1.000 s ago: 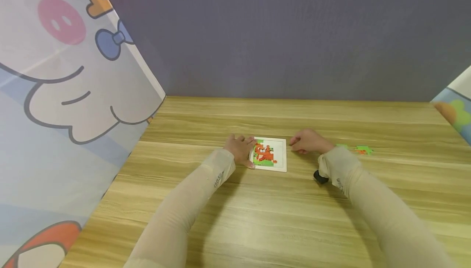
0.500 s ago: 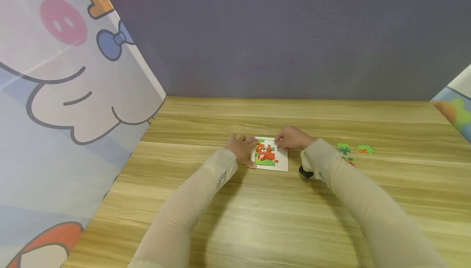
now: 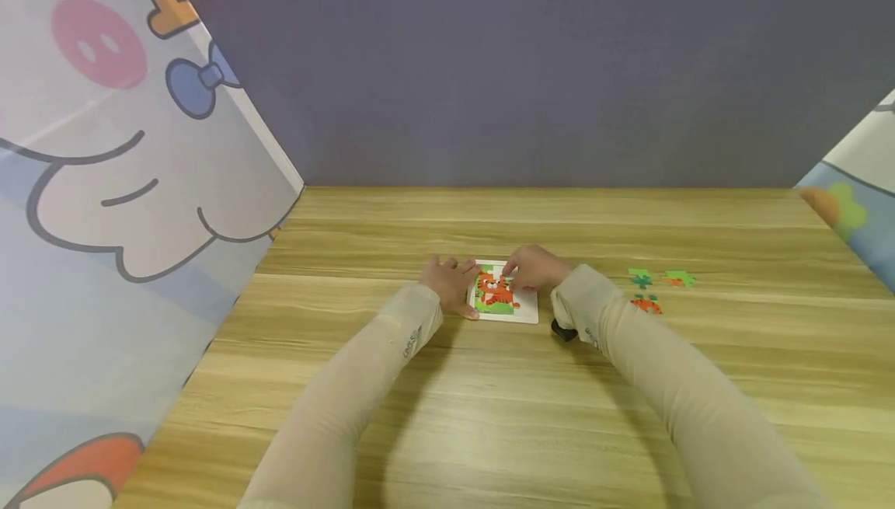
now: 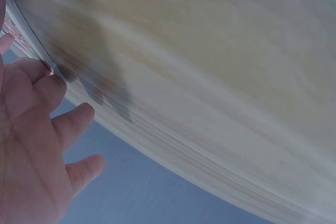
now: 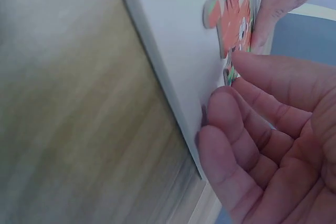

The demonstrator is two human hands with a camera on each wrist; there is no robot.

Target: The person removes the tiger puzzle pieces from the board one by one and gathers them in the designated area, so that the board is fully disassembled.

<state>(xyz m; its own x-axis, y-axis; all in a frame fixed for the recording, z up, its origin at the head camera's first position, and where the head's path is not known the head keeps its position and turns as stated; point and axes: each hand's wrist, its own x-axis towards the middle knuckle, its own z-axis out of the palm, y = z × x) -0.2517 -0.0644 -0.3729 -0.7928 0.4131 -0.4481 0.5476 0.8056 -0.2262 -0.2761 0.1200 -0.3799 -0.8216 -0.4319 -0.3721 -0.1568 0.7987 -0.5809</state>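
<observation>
A white puzzle tray (image 3: 526, 308) holds joined tiger pieces (image 3: 493, 291) on its left side; its right side is bare white. My left hand (image 3: 448, 284) rests at the tray's left edge, fingers spread; the left wrist view shows the same hand (image 4: 34, 129) with loosely bent fingers. Over the tray's upper right, my right hand (image 3: 538, 268) has its fingertips down beside the tiger. In the right wrist view, that hand (image 5: 278, 129) has bent fingers and its thumb near the tiger picture (image 5: 233, 24); whether a piece is between the fingertips is hidden.
Loose green and orange pieces lie on the wooden table (image 3: 447, 400) to the right, among them a green piece (image 3: 639, 279), a green-orange piece (image 3: 680, 278) and an orange one (image 3: 646, 306). Behind the table stands a grey wall (image 3: 524, 66); a cartoon-printed panel (image 3: 175, 221) flanks the left.
My right hand has moved left from beside the tray to over its upper right, uncovering loose pieces on the right. My left hand stays at the tray's left edge.
</observation>
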